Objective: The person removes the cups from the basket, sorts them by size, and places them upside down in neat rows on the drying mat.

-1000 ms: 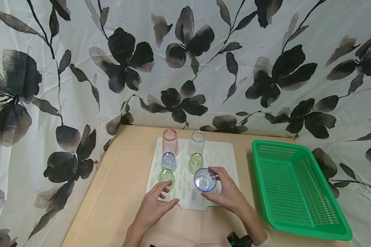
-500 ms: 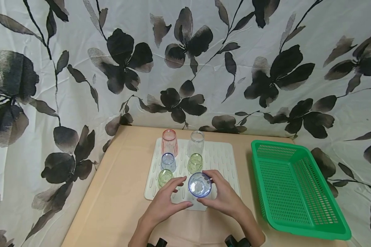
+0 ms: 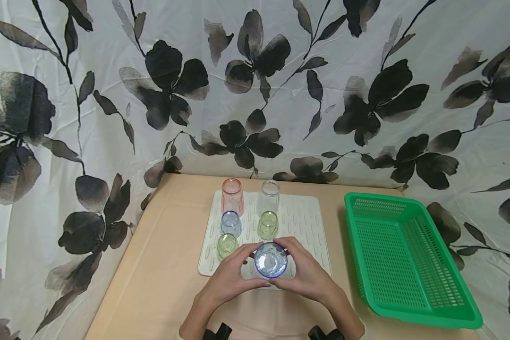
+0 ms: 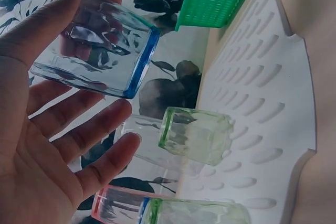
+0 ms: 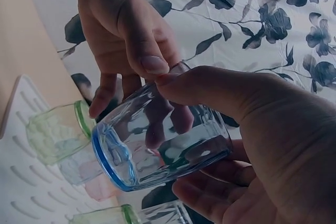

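Observation:
Above the front of a white ribbed mat (image 3: 301, 219), both hands hold a clear drinking glass with a blue band (image 3: 271, 259). My right hand (image 3: 308, 274) grips its right side. My left hand (image 3: 229, 278) is round the left side, its thumb close to the right thumb; in the left wrist view its other fingers (image 4: 100, 169) are spread. The blue band faces the mat in both wrist views. On the mat stand a pink glass (image 3: 232, 198), a colourless glass (image 3: 268, 198), a small blue glass (image 3: 231, 224) and two green glasses (image 3: 267, 225), coloured bands up.
A green plastic basket (image 3: 412, 255) with slotted walls stands on the table to the right. Behind and beside the tan tabletop (image 3: 153, 264) hangs white cloth (image 3: 306, 108) printed with dark flowers.
My right hand has brought the blue-banded glass left and nearer to me. My left hand has moved right, away from the front green glass, and come onto the held glass.

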Motion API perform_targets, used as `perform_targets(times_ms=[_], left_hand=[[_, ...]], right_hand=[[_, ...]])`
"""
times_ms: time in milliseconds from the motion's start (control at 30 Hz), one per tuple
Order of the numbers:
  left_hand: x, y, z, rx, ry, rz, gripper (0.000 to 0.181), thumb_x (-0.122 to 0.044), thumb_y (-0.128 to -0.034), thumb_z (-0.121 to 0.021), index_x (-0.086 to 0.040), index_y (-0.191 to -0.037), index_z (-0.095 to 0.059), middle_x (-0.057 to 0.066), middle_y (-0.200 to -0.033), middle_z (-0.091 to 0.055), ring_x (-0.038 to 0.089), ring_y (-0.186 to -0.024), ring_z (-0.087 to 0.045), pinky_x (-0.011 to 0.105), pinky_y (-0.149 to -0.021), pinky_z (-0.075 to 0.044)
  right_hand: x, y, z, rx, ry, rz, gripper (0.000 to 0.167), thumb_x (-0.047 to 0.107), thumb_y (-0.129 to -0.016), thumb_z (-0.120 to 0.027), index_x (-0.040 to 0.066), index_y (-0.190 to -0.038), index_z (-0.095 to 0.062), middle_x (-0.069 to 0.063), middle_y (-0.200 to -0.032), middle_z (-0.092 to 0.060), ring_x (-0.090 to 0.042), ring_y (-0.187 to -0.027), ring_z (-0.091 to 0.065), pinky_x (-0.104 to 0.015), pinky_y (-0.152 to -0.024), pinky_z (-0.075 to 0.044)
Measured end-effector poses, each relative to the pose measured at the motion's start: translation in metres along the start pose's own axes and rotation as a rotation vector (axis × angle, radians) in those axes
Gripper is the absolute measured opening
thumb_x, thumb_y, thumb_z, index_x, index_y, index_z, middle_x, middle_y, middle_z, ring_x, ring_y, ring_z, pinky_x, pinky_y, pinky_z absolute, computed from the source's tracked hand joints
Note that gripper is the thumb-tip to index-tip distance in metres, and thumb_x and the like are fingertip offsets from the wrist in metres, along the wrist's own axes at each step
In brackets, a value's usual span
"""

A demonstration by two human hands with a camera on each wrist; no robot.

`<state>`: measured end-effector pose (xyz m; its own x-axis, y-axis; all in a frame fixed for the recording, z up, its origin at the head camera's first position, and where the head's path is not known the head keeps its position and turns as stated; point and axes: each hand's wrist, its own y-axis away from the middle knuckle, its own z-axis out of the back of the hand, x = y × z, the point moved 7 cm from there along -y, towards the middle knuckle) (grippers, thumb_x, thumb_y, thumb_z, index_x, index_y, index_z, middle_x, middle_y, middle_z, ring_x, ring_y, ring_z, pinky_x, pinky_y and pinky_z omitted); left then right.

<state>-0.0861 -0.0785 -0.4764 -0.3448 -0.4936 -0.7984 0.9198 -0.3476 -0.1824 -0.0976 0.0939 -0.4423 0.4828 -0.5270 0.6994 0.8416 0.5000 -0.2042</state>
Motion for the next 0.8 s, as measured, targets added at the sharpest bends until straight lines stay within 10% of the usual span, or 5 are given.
perform_targets(times_ms=[800], left_hand=[[-0.014,-0.002,0.005,-0.066,0.053,-0.181,0.084,-0.052,-0.0687,-0.090,-0.027,-0.140,-0.053,-0.009,-0.130,-0.061,0.007,-0.108,-0.059,0.018,-0.079,-0.055]], right_hand=[[0.007,0.006,0.000,0.102,-0.114,0.026,0.092,0.027,-0.078,-0.088,0.017,-0.154,-0.037,0.003,-0.146,-0.053,-0.020,-0.128,-0.059,-0.036,-0.105,-0.057]])
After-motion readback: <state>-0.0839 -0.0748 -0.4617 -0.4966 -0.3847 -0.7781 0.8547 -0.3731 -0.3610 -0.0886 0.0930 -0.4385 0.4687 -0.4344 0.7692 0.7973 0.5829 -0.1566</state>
